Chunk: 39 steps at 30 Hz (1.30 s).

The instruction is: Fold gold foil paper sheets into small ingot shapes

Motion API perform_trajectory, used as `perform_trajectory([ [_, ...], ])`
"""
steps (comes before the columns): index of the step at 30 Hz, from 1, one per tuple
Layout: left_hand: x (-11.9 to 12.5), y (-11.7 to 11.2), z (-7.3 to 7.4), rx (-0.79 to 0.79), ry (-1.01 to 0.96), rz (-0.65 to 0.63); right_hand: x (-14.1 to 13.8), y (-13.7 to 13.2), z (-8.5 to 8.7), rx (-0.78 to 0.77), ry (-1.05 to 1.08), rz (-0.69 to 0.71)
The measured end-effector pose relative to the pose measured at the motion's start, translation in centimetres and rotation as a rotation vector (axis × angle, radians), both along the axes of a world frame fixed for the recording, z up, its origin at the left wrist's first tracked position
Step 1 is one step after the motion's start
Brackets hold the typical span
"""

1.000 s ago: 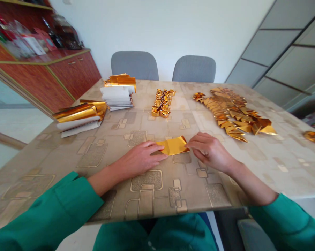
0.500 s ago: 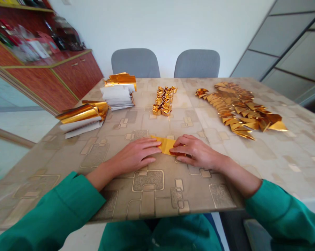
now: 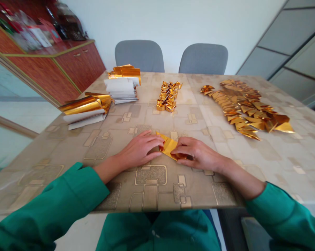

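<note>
A small folded sheet of gold paper [image 3: 168,145] lies near the front of the patterned table [image 3: 157,195]. My left hand [image 3: 140,150] rests on its left end, fingers curled and pressed down on the fold. My right hand [image 3: 197,155] pinches its right end, fingers closed over the paper. Most of the sheet is hidden under both hands. Green sleeves cover both forearms.
Two stacks of gold-and-white paper sheets [image 3: 87,108] [image 3: 123,84] lie at the left. A double row of folded gold ingots [image 3: 169,96] sits mid-table. A long spread of folded gold triangles [image 3: 245,109] covers the right. Two grey chairs [image 3: 170,57] stand behind; a red cabinet [image 3: 68,62] stands left.
The flat gold sheet has been folded narrower. My right hand moved left onto it, close to the left hand, and the paper now stands slightly raised and tilted between the fingers.
</note>
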<state>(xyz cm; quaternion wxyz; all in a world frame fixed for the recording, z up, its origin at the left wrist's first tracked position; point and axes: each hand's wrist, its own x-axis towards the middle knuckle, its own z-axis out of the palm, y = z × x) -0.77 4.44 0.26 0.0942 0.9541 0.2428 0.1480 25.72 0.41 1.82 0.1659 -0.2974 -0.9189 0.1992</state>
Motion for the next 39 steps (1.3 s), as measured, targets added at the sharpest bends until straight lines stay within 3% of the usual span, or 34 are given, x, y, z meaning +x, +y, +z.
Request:
perform_trajectory([
  [9, 0.4, 0.9, -0.5, -0.035, -0.073, -0.019, 0.1, 0.3, 0.5, -0.046, 0.037, 0.165],
  [14, 0.1, 2.0, -0.9, -0.100, -0.084, -0.020, 1.3, 1.1, 0.5, 0.078, 0.015, 0.098],
  [23, 0.7, 2.8, -1.1, -0.051, -0.113, -0.053, -1.2, 0.8, -0.6, 0.284, -0.040, 0.099],
  [27, 0.6, 1.4, -0.1, 0.017, -0.174, -0.102, -1.8, 0.5, -1.1, 0.259, 0.021, 0.008],
  [30, 0.3, -0.5, 0.7, -0.025, -0.113, -0.143, -2.1, 0.1, -1.2, 0.259, 0.037, -0.043],
  [34, 0.3, -2.7, 1.2, 0.005, -0.024, -0.007, -2.3, -0.1, -1.4, 0.219, 0.050, -0.076],
  [39, 0.4, -3.8, 1.0, 0.000, -0.016, 0.139, -2.7, 0.1, -1.6, 0.095, 0.142, -0.129],
])
